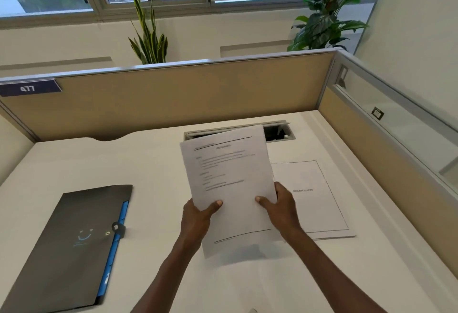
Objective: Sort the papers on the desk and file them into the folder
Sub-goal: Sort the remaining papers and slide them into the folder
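Left hand and right hand both pinch the printed sheet at its side edges, thumbs on the face, other fingers hidden behind it. Sheet is lifted off the desk, tilted. Closed dark folder lies flat well left of the left thumb. Paper stack lies flat just right of the right hand. Cable tray beyond the sheet's top edge, then the partition.

Bare desk lies between the closed folder and the flat papers.
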{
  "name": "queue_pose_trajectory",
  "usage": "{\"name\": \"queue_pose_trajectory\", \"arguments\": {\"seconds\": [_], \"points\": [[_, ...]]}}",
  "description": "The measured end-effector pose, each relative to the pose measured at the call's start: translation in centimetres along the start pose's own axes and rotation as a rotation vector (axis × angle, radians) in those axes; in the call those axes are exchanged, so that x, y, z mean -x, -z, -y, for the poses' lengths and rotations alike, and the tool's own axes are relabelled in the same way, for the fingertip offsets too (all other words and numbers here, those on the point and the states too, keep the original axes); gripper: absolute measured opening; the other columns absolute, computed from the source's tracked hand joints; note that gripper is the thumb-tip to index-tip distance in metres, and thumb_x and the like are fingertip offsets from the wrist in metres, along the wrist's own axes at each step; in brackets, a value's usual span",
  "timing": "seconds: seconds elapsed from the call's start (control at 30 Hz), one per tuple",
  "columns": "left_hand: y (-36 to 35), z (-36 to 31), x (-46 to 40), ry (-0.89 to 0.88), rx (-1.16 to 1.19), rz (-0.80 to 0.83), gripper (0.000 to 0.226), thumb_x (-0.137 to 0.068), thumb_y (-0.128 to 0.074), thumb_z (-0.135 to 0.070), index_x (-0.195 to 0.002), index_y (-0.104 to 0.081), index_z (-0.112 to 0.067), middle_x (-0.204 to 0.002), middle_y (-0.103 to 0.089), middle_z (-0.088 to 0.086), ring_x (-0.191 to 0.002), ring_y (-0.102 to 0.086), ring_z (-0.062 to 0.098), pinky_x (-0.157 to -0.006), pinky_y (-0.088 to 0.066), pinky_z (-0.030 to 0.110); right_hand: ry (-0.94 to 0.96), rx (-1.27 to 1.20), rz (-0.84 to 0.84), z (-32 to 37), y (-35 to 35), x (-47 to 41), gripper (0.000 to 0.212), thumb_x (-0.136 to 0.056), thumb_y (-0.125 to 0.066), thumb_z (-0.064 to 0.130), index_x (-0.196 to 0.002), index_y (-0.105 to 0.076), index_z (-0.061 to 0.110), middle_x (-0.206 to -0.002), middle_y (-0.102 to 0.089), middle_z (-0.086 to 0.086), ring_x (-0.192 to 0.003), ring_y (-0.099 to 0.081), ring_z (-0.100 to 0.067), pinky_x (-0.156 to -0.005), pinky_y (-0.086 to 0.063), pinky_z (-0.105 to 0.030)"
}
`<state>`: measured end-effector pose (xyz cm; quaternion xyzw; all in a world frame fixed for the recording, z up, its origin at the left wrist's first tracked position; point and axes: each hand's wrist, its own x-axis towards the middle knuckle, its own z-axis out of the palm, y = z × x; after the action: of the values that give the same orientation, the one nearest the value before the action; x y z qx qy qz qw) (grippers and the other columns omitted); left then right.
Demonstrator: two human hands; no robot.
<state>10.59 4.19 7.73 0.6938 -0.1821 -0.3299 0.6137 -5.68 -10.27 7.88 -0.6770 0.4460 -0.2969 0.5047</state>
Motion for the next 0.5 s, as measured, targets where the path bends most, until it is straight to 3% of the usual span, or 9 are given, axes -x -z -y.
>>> {"name": "queue_pose_trajectory", "arguments": {"seconds": [0.17,0.33,0.4,0.5], "points": [[-6.6,-1.0,-1.5,0.023,-0.082,0.050,0.022,-0.090,-0.066,-0.026,-0.111,-0.070,-0.018,-0.104,-0.076,-0.004,-0.092,-0.074,0.017,-0.082,-0.059,0.039,-0.090,0.082,-0.079,-1.9,6.4,-2.7,0.038,-0.077,-0.077,0.012,-0.110,-0.059,0.010,-0.106,-0.066,-0.003,-0.094,-0.061,-0.021,-0.077,-0.045,-0.024],[-12.6,-0.4,-3.0,0.098,-0.193,0.057,0.025,-0.099,-0.051,-0.023,-0.094,-0.070,-0.007,-0.094,-0.076,0.005,-0.079,-0.068,0.019,-0.071,-0.051,0.031,-0.234,0.149,-0.090,-4.4,12.1,-5.7,0.061,-0.076,-0.079,0.015,-0.129,-0.049,0.007,-0.128,-0.057,-0.008,-0.108,-0.053,-0.020,-0.089,-0.043,-0.029],[-14.6,0.1,-3.6,0.107,-0.223,0.081,0.025,-0.099,-0.051,-0.021,-0.093,-0.071,-0.007,-0.094,-0.075,0.008,-0.074,-0.064,0.019,-0.069,-0.049,0.033,-0.279,0.171,-0.095,-5.4,13.5,-6.8,0.059,-0.076,-0.078,0.015,-0.127,-0.050,0.008,-0.128,-0.058,-0.009,-0.111,-0.056,-0.025,-0.091,-0.047,-0.034],[-17.0,0.7,-4.9,0.118,-0.251,0.095,0.019,-0.096,-0.056,-0.018,-0.089,-0.073,-0.014,-0.091,-0.076,0.005,-0.075,-0.066,0.021,-0.074,-0.055,0.039,-0.313,0.208,-0.123,-6.8,14.9,-8.3,0.045,-0.074,-0.078,0.014,-0.112,-0.054,0.011,-0.114,-0.065,-0.008,-0.094,-0.059,-0.024,-0.077,-0.046,-0.029]]}}
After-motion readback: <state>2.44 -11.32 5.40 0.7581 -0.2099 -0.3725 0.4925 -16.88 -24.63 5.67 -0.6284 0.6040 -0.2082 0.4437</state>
